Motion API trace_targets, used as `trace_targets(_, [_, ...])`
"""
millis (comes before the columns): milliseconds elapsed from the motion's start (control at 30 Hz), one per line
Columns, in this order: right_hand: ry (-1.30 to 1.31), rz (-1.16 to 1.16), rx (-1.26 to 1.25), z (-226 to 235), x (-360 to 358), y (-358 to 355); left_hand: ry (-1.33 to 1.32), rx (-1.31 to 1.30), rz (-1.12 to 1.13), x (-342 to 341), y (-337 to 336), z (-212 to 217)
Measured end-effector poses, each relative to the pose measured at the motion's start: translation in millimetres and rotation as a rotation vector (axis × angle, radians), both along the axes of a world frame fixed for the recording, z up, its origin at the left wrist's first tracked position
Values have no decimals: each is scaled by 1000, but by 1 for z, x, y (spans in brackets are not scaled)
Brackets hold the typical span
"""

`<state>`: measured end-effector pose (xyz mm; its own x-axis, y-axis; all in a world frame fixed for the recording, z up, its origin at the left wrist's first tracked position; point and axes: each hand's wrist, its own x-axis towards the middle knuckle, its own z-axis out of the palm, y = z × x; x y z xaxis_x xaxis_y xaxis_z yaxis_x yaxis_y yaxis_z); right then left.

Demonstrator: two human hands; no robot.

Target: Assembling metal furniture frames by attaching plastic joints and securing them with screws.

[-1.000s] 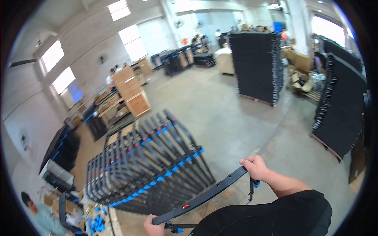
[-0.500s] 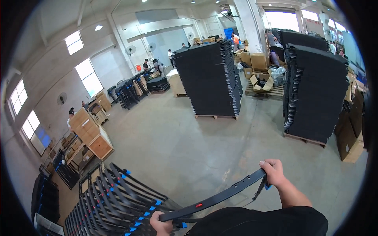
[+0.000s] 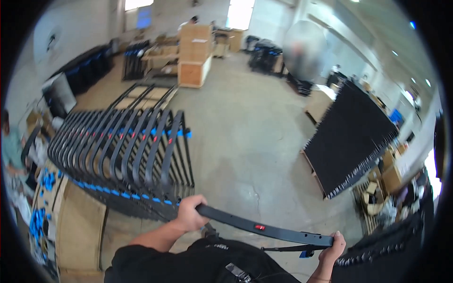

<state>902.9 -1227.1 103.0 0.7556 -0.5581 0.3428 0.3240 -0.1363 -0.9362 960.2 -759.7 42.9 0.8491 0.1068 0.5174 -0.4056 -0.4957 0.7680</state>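
So both hands are busy: the left hand (image 3: 191, 213) is clamped round the left end of one black curved frame (image 3: 281, 232), forearm angling up and inward, elbow out wide. The right hand (image 3: 333, 246) grips the frame's right end, a bit lower, thumb up. The frame sits right in front of the chest and has one red tab (image 3: 259, 227) on it. Left of and beyond the frame there's a row of similar frames (image 3: 134, 151), too overlapped to count. Two black stacks (image 3: 351, 141) are to its right, one wooden crate tower (image 3: 194, 56) far beyond.
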Motion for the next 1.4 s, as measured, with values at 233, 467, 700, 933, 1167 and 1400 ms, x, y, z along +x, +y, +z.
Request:
trace_targets(233, [-6,206,-143,22,182,60,41,-129,150,67,69,4])
trace_targets(467, [-43,655,-207,65,339,161,29,-240,384,59,103,-1])
trace_targets(700, [-81,926,-437,95,442,305,-51,-393,830,39,92,-28])
trace_targets(933, [22,1367,-490,67,548,404,37,-467,1243,53,37,-29])
trace_targets(1167, [220,1695,-315,-32,691,509,322,-271,1600,152,-3,-23])
trace_targets(1400, [313,1892,-321,-98,738,587,304,-122,1894,230,-19,-41])
